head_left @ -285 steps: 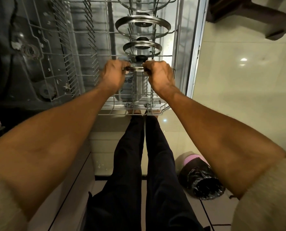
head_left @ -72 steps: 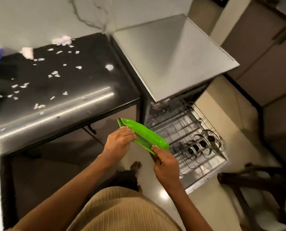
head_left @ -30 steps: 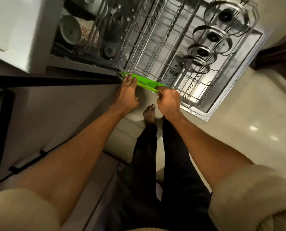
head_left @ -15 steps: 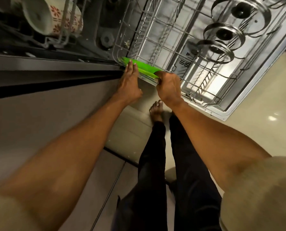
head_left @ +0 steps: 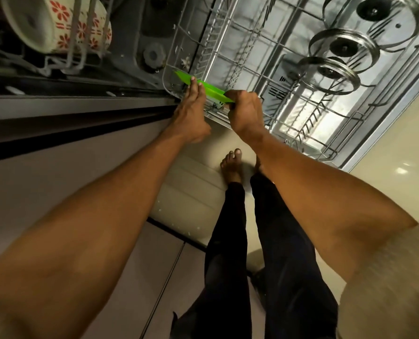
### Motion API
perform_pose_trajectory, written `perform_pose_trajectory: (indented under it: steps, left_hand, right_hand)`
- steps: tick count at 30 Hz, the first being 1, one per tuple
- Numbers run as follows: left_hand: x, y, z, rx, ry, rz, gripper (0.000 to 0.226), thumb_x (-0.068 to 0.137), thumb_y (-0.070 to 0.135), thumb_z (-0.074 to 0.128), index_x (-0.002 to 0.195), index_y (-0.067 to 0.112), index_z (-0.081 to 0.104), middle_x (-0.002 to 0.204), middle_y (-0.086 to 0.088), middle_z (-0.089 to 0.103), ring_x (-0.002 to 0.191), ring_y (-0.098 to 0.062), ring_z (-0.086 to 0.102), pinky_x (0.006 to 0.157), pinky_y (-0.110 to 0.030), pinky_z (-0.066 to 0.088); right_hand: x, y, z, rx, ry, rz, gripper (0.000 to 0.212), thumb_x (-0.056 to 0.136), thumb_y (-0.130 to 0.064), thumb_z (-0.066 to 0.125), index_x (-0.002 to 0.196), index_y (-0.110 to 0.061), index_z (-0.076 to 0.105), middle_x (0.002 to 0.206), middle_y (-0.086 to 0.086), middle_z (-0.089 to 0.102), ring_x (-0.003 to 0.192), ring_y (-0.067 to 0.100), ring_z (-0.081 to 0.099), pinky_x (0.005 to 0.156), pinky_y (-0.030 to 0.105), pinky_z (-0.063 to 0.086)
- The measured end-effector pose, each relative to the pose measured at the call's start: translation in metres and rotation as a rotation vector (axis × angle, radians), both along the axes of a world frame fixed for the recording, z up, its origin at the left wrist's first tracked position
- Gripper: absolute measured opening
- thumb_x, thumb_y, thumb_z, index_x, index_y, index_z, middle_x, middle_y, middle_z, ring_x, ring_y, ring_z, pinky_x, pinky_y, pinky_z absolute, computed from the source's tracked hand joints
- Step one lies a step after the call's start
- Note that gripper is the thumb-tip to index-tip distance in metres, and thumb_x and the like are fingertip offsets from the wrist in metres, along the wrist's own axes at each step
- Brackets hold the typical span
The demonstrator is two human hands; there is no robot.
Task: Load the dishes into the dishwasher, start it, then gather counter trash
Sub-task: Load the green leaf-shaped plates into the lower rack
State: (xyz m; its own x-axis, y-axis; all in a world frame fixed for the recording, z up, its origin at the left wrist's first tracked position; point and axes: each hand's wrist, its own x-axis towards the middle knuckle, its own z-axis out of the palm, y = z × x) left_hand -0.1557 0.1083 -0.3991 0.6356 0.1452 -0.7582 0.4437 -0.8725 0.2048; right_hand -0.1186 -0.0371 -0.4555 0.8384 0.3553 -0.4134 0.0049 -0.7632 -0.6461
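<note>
A green plastic tray [head_left: 209,90] stands on edge at the near left corner of the pulled-out lower dishwasher rack [head_left: 257,67]. My left hand [head_left: 192,113] lies against the tray's near face with straight fingers. My right hand [head_left: 245,112] grips the tray's right end with curled fingers. Most of the tray is hidden behind both hands. Three steel pot lids [head_left: 343,47] with black knobs stand in the rack's far right row.
A white bowl with red flowers [head_left: 57,23] sits in the upper rack at top left. The open dishwasher door [head_left: 384,113] juts right over the tiled floor. Grey cabinet fronts [head_left: 57,182] run along the left. My bare feet [head_left: 231,165] stand beside the rack.
The green tray has gone from in front of the counter down into the rack's near left corner. In the last half second both hands barely moved; the view drew closer.
</note>
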Motion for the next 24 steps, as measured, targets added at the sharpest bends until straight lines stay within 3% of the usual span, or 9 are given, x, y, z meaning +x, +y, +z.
perform_pose_trajectory:
  steps: [5, 9, 12, 16, 18, 20, 22, 24]
  left_hand:
    - [-0.005, 0.001, -0.003, 0.006, -0.007, -0.029, 0.114, 0.079, 0.009, 0.075, 0.159, 0.010, -0.007, 0.165, -0.011, -0.023, 0.155, -0.029, -0.004, 0.125, -0.041, 0.018]
    - [-0.005, 0.003, 0.004, 0.032, -0.003, -0.054, 0.114, 0.081, 0.011, 0.075, 0.159, 0.009, -0.007, 0.165, -0.010, -0.021, 0.155, -0.025, -0.008, 0.126, -0.037, 0.011]
    - [-0.008, 0.001, 0.009, 0.054, -0.006, -0.056, 0.114, 0.080, 0.014, 0.077, 0.159, 0.007, -0.006, 0.166, -0.012, -0.019, 0.155, -0.026, -0.008, 0.126, -0.039, 0.011]
    - [-0.024, -0.006, 0.027, 0.030, 0.014, -0.025, 0.113, 0.079, 0.013, 0.075, 0.159, 0.007, -0.005, 0.166, -0.012, -0.016, 0.155, -0.025, -0.007, 0.126, -0.040, 0.012]
    - [-0.033, -0.012, 0.039, 0.012, 0.032, -0.014, 0.113, 0.079, 0.012, 0.074, 0.159, 0.007, -0.005, 0.166, -0.012, -0.017, 0.155, -0.025, -0.008, 0.125, -0.039, 0.011]
    - [-0.043, -0.021, 0.055, 0.017, 0.045, -0.004, 0.112, 0.080, 0.013, 0.074, 0.159, 0.006, -0.005, 0.166, -0.013, -0.017, 0.155, -0.026, -0.009, 0.126, -0.039, 0.008]
    - [-0.052, -0.033, 0.076, 0.028, 0.049, 0.007, 0.110, 0.082, 0.016, 0.071, 0.158, 0.005, -0.007, 0.166, -0.015, -0.018, 0.155, -0.026, -0.010, 0.125, -0.038, 0.005]
    - [-0.062, -0.045, 0.102, 0.020, 0.029, 0.021, 0.104, 0.086, 0.021, 0.066, 0.158, 0.003, -0.007, 0.166, -0.016, -0.017, 0.155, -0.026, -0.009, 0.125, -0.037, 0.003]
  right_hand:
    - [0.001, -0.002, -0.009, 0.003, 0.020, 0.048, 0.033, 0.096, -0.007, 0.061, 0.127, -0.012, 0.069, 0.102, 0.009, 0.075, 0.086, 0.021, 0.068, 0.073, 0.025, 0.047]
    - [0.005, -0.001, -0.005, -0.045, 0.094, 0.127, 0.029, 0.097, -0.014, 0.063, 0.126, -0.009, 0.067, 0.104, 0.014, 0.073, 0.092, 0.029, 0.069, 0.083, 0.039, 0.056]
    - [0.006, -0.004, 0.003, -0.096, 0.120, 0.160, 0.040, 0.093, -0.014, 0.069, 0.132, -0.007, 0.059, 0.111, 0.019, 0.070, 0.102, 0.035, 0.067, 0.090, 0.045, 0.056]
    - [-0.003, -0.015, 0.020, -0.127, 0.061, 0.185, 0.053, 0.090, -0.005, 0.068, 0.140, -0.007, 0.052, 0.116, 0.016, 0.068, 0.104, 0.032, 0.066, 0.090, 0.041, 0.056]
    - [-0.009, -0.022, 0.035, -0.153, 0.049, 0.224, 0.062, 0.089, -0.004, 0.065, 0.148, -0.004, 0.044, 0.136, 0.018, 0.060, 0.125, 0.034, 0.057, 0.107, 0.040, 0.047]
    - [-0.019, -0.029, 0.053, -0.207, 0.019, 0.312, 0.072, 0.092, -0.011, 0.062, 0.156, -0.003, 0.031, 0.156, 0.019, 0.040, 0.145, 0.033, 0.036, 0.122, 0.039, 0.025]
    - [-0.031, -0.035, 0.072, -0.259, -0.033, 0.415, 0.076, 0.096, -0.021, 0.059, 0.159, -0.005, 0.020, 0.165, 0.018, 0.023, 0.153, 0.032, 0.021, 0.125, 0.038, 0.009]
    - [-0.045, -0.039, 0.094, -0.257, -0.063, 0.493, 0.077, 0.098, -0.027, 0.055, 0.160, -0.005, 0.016, 0.167, 0.017, 0.016, 0.155, 0.031, 0.015, 0.125, 0.040, 0.005]
